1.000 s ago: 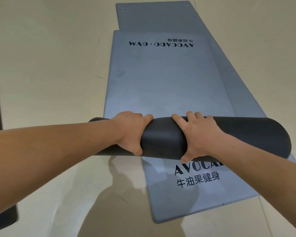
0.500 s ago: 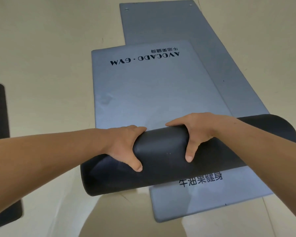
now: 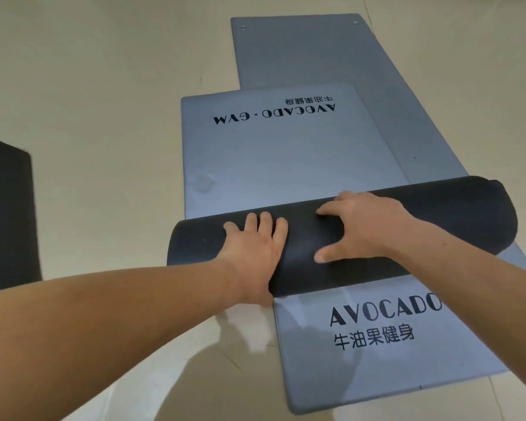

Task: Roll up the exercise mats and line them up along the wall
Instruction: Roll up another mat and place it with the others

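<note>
Both palms down on the half-rolled mat

My left hand (image 3: 255,247) lay flat on the dark roll (image 3: 438,220), fingers straight. The right hand (image 3: 368,226) was spread over its top with the thumb out, not clutching. The roll sat crosswise on the grey mats (image 3: 271,159) on the floor (image 3: 88,101), with another dark mat (image 3: 6,214) off left.
</note>
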Motion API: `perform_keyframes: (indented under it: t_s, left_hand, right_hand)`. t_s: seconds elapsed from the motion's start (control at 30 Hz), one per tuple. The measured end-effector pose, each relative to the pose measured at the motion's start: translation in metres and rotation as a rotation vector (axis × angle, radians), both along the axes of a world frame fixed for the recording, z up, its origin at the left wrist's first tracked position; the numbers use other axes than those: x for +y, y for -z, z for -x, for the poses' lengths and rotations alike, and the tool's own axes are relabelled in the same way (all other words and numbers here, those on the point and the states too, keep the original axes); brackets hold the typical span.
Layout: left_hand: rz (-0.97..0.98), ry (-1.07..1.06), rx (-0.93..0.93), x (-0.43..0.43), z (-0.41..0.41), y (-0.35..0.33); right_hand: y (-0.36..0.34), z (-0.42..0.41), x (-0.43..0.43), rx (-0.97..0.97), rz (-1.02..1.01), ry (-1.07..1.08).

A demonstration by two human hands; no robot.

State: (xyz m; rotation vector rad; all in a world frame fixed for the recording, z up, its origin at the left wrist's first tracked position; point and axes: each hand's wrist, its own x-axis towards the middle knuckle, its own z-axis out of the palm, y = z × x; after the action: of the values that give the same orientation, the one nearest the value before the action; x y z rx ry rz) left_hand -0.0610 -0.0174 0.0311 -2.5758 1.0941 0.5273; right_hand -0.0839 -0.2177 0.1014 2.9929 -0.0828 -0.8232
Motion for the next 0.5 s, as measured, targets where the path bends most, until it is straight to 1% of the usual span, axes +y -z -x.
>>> perform_keyframes:
  t_s: [0.03,0.07,0.1,0.2,0.3,0.37,0.43,0.5]
  left_hand:
    - [0.013,0.001,0.017,0.0,-0.007,-0.002]
    - [0.026,-0.002,0.045,0.0,-0.014,-0.005]
    - [0.036,-0.003,0.073,0.0,-0.021,-0.008]
    - [0.054,0.008,0.106,-0.002,-0.034,-0.015]
    - [0.065,-0.002,0.133,-0.003,-0.038,-0.022]
    - [0.1,-0.029,0.189,-0.002,-0.038,-0.029]
    - [0.14,-0.056,0.29,-0.002,-0.034,-0.035]
    - [0.184,-0.098,0.447,-0.001,-0.027,-0.036]
  right_hand:
    - [-0.001,0.003,0.001,0.085,0.051,-0.023]
    - [0.003,0.008,0.002,0.131,0.122,-0.045]
    - [0.011,0.014,0.003,0.128,0.183,-0.057]
    - [0.035,0.025,0.003,-0.022,0.257,-0.079]
    - [0.033,0.021,-0.006,-0.099,0.23,-0.151]
    - [0.024,0.017,-0.011,-0.093,0.199,-0.199]
    - [0.013,0.015,-0.016,-0.026,0.156,-0.229]
    - [0.002,0.014,-0.022,0.107,0.104,-0.237]
